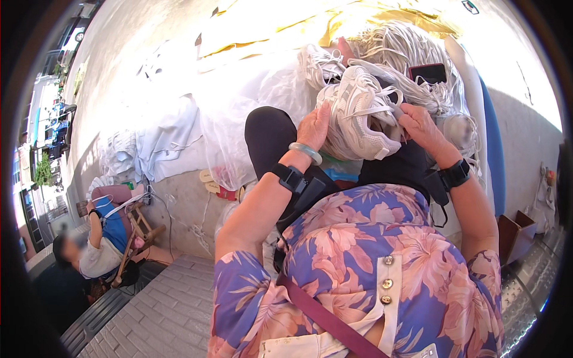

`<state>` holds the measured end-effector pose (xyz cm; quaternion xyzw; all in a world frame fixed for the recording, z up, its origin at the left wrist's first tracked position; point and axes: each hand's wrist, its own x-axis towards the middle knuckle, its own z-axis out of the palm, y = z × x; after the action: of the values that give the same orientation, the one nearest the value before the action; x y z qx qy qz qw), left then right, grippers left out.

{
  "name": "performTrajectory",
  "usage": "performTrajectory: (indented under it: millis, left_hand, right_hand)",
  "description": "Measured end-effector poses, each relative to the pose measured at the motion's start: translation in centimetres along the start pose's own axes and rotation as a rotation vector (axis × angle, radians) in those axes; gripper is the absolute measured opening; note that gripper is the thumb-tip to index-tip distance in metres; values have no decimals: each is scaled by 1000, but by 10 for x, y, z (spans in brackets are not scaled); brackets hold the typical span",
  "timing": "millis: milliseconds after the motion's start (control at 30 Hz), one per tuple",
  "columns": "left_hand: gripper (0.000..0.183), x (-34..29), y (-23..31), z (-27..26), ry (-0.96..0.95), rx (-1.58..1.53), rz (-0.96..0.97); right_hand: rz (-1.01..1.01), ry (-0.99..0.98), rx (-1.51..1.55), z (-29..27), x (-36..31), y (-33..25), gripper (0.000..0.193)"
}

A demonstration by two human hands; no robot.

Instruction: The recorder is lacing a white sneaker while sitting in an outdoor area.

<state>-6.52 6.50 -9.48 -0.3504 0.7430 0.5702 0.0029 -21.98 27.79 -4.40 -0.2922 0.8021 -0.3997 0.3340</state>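
Note:
Over my lap is a white-and-grey sneaker, its toe pointing away and its laces loosely strung across the front. My left hand, a pale bangle on its wrist, grips the left side of the shoe. My right hand is closed at the shoe's opening, pinching its edge near the tongue and laces; the exact spot is partly hidden by the fingers. Just beyond sits another white sneaker. Behind the shoes lies a large bundle of white shoelaces.
A dark phone rests on the laces. Clear plastic sheeting spreads to the left, beside pale cloth. Another person sits at the far left near a wooden stool. A brown box stands at right.

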Motion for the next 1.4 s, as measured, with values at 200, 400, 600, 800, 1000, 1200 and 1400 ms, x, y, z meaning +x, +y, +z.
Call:
performTrajectory:
  millis: [200, 400, 600, 800, 1000, 1200, 1400]
  left_hand:
    - [67, -2, 0, 2, -51, 111, -51]
    - [61, -1, -11, -1, -31, 99, -113]
    - [63, 4, -4, 6, -27, 105, -105]
    - [74, 1, -21, 7, -18, 75, -34]
    - [73, -5, -15, 8, -16, 4, -60]
    - [68, -14, -7, 4, -12, 48, 62]
    - [59, -16, -9, -11, -99, -317, -150]
  right_hand:
    - [-177, -45, -439, 33, 36, -9, 23]
    - [241, -172, 12, 28, 21, -11, 40]
    - [365, -143, -154, 46, 34, -1, 31]
    - [137, -55, -390, 53, 33, 26, 31]
    - [64, -13, -260, 59, 27, 43, 31]
    - [169, 103, -161, 58, 18, 55, 30]
    - [63, 5, 336, 24, -15, 43, 26]
